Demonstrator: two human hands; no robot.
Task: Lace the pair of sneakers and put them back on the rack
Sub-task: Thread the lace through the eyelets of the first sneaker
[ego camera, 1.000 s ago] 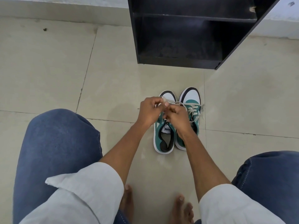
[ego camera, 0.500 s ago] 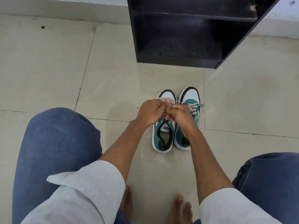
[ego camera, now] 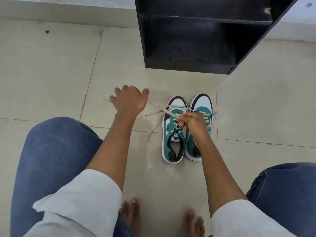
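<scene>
Two green, white and black sneakers stand side by side on the floor, toes toward the rack. On the left sneaker (ego camera: 171, 152) beige laces (ego camera: 156, 111) cross at the top, and two loose ends trail left over the tiles. My right hand (ego camera: 194, 124) pinches the laces over that shoe's tongue and covers part of the right sneaker (ego camera: 202, 104), which is laced. My left hand (ego camera: 130, 100) is out to the left of the shoes with its back up. One lace runs under its palm and a blurred end shows beyond its fingers.
The black shoe rack (ego camera: 188, 66) stands just beyond the sneakers, its bottom shelf bare and open toward me. Beige floor tiles (ego camera: 51, 69) spread all around. My knees in blue jeans frame the lower view, with my bare feet (ego camera: 131, 212) below the shoes.
Both hands were together over the left sneaker's laces. My left hand has swung out to the left, drawing a lace with it, while my right hand stayed on the shoe.
</scene>
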